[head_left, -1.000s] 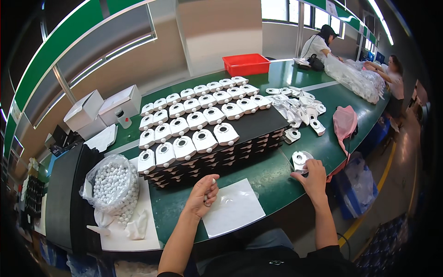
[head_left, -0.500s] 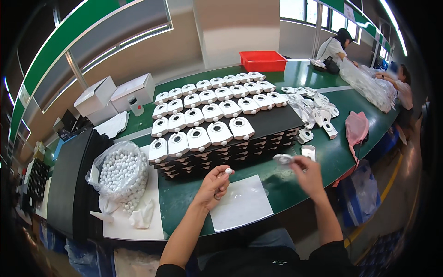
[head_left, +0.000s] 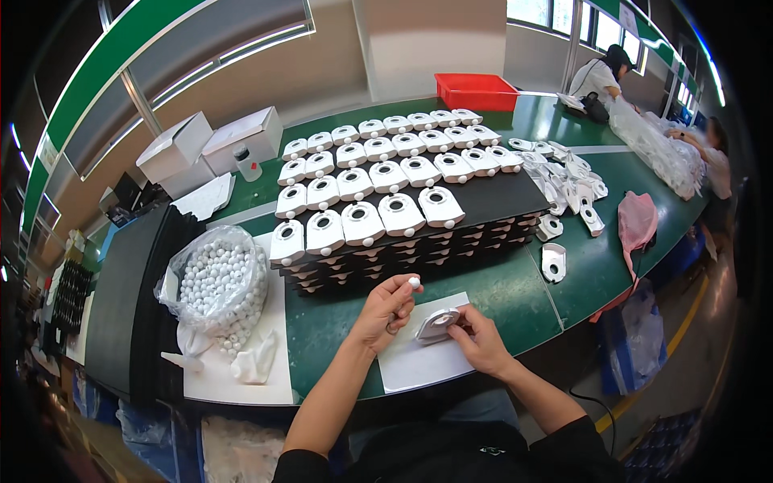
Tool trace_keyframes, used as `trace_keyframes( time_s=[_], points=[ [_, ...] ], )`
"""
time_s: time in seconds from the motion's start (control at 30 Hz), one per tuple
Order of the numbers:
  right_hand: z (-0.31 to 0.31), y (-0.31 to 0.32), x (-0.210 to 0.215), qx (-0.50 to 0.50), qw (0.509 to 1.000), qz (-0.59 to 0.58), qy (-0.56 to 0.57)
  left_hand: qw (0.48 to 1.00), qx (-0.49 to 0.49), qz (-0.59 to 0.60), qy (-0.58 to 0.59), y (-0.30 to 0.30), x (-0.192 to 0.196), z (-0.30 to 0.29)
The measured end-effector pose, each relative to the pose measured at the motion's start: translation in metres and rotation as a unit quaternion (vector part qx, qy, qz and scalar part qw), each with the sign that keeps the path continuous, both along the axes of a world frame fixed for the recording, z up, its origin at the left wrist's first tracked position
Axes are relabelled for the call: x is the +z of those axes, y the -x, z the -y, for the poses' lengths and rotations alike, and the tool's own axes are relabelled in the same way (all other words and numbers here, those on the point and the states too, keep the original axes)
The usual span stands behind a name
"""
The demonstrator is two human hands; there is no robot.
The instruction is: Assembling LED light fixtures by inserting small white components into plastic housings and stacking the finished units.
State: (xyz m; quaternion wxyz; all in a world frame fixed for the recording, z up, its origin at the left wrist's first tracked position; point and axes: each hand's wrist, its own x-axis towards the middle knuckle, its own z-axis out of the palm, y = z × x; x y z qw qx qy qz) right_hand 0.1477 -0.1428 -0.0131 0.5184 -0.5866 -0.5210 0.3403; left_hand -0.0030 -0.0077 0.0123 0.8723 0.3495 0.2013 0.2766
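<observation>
Between the fingertips of my left hand (head_left: 386,312) is a small white ball (head_left: 414,282), held near the front of the black tray stack. My right hand (head_left: 481,341) grips a white plastic housing (head_left: 437,325) with a round opening, tilted above a white sheet (head_left: 425,366). Rows of similar housings (head_left: 361,223), each with a white ball at its lower end, stand on the top black tray (head_left: 483,211). To the right lie a loose pile of housings (head_left: 568,181) and a single housing (head_left: 554,262) nearer me.
At the left, a clear bag of white balls (head_left: 217,278) sits beside a tall black stack (head_left: 129,306). White boxes (head_left: 175,149) and a small bottle (head_left: 247,163) stand behind. A red bin (head_left: 477,92), pink cloth (head_left: 637,221) and two people (head_left: 597,78) are rightward.
My right hand has brought the housing leftward from near the loose pile to above the white sheet. My left hand still holds the ball, and the view has shifted slightly.
</observation>
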Motion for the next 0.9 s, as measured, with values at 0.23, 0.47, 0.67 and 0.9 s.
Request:
trace_keyframes(
  time_s=[0.23,0.47,0.67,0.9],
  points=[
    [0.001,0.003,0.004,-0.025,0.999,-0.009,-0.032,1.0,-0.003,0.006,-0.011,0.001,-0.003,-0.001],
    [0.003,0.005,0.01,-0.013,0.987,0.15,-0.06,1.0,-0.009,0.004,-0.018,-0.001,0.001,0.001],
    [0.001,0.006,0.005,-0.014,0.993,0.092,-0.066,0.999,-0.018,-0.014,-0.024,-0.002,0.0,0.001],
    [-0.01,-0.008,0.014,-0.008,0.927,-0.372,-0.044,0.992,-0.039,-0.076,-0.092,-0.001,-0.002,0.004]
  ],
)
